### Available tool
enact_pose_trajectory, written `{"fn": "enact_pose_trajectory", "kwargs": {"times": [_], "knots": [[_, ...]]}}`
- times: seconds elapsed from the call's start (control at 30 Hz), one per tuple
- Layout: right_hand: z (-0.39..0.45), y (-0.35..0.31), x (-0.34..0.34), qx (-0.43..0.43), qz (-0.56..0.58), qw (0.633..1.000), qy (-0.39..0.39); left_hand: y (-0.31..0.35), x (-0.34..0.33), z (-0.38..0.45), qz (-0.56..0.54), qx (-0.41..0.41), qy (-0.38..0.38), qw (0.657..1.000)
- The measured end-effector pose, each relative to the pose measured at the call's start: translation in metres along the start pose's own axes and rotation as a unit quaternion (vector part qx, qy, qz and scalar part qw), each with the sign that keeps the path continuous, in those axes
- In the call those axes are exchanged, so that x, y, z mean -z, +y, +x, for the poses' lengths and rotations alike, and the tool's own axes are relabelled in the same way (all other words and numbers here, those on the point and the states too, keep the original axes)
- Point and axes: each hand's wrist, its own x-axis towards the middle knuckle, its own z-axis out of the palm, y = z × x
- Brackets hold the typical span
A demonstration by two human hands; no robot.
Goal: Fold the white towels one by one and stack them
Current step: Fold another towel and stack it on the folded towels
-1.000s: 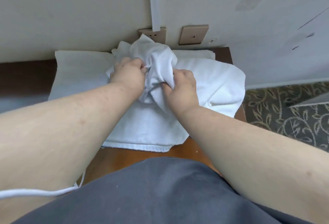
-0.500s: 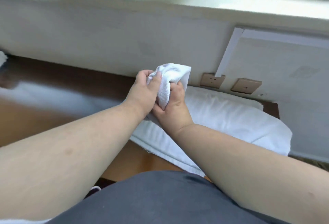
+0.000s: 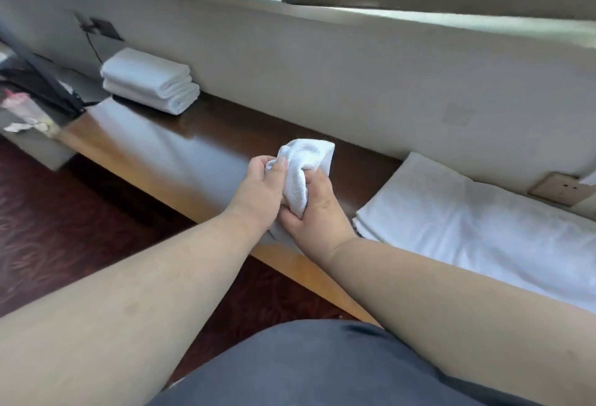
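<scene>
A bunched white towel [image 3: 304,170] sits in the air above the dark wooden desk [image 3: 180,147], gripped from both sides: the left hand [image 3: 258,191] curls over it, the right hand [image 3: 317,212] clutches it from beneath. To the right, more towels [image 3: 467,215] lie spread flat; a folded stack [image 3: 150,81] rests far left by the wall.

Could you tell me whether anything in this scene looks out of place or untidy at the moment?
Only the small white towel: it is bunched into a wad, gripped by the left hand and right hand, not folded like the stack of folded towels along the wooden counter. Nothing looks spilled or damaged.
</scene>
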Motion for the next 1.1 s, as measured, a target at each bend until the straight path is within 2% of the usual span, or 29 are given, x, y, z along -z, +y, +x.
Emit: {"fn": "enact_pose_trajectory", "kwargs": {"times": [0.2,0.37,0.63,0.9,1.03,1.1], "knots": [[0.011,-0.042,-0.123,-0.074,-0.004,0.997,-0.01,-0.05,0.126,0.023,0.067,-0.005,-0.043,0.997],[0.032,-0.067,-0.187,-0.09,0.009,0.996,0.002,-0.071,0.184,0.052,0.077,-0.006,-0.036,0.996],[0.094,-0.053,-0.232,-0.09,-0.023,0.996,-0.019,-0.098,0.209,0.124,0.039,0.038,-0.041,0.998],[0.197,-0.043,-0.257,-0.051,-0.074,0.995,-0.047,-0.092,0.23,0.226,0.04,0.028,-0.019,0.999],[0.227,-0.033,-0.266,-0.047,-0.138,0.989,-0.036,-0.1,0.236,0.275,0.01,0.021,-0.053,0.998],[0.24,-0.024,-0.278,-0.054,-0.166,0.984,-0.022,-0.11,0.237,0.304,0.032,0.01,-0.075,0.997]]}}
